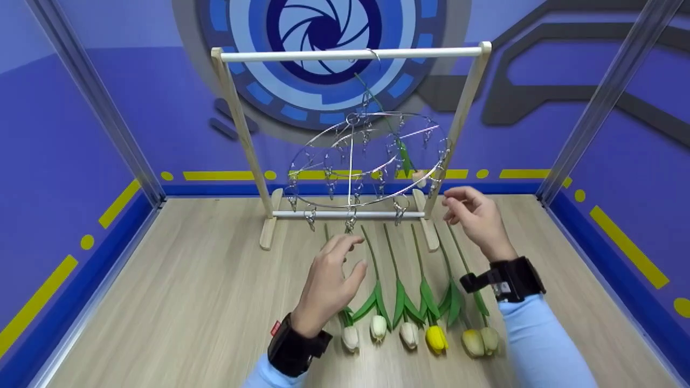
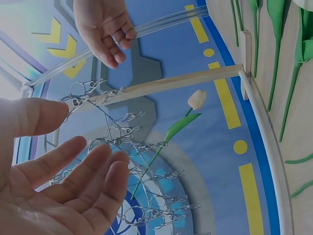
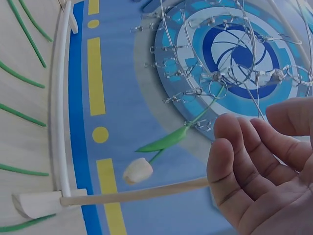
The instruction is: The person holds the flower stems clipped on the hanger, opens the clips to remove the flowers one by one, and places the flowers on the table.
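Observation:
A round metal clip hanger hangs tilted from a rack, with many small clips around its rings. One pale tulip hangs head down in it, its stem reaching up through the rings. Below the hanger's front edge is my left hand, palm inward, fingers spread and holding nothing. My right hand is raised beside the rack's right post, its fingers loosely bent around nothing. In the right wrist view the tulip's flower hangs apart from the fingers.
The wooden rack with its white top bar stands at the back of the table. Several tulips lie in a row, among them a yellow one and a white one. Blue patterned walls enclose the table.

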`<action>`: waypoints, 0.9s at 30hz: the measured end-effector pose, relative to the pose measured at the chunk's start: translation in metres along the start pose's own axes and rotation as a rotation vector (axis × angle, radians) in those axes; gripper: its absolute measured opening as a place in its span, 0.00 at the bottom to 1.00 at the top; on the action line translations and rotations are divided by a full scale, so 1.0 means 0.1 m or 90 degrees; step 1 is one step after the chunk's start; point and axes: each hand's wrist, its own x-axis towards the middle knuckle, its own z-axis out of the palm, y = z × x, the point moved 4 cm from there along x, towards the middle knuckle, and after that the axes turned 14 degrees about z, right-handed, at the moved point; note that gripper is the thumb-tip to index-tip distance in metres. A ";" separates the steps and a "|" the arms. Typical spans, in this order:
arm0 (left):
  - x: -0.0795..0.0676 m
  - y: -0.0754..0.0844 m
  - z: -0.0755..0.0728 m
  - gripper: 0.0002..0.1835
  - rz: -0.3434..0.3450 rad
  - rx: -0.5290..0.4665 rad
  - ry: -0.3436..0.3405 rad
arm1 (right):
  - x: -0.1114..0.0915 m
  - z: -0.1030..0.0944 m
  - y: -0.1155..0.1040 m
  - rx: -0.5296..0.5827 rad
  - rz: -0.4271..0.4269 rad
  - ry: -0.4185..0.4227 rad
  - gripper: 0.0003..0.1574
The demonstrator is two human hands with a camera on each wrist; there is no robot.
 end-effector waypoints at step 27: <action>0.12 -0.15 -0.14 0.33 -0.014 0.021 0.012 | 0.58 0.00 -0.38 0.091 0.031 0.003 0.31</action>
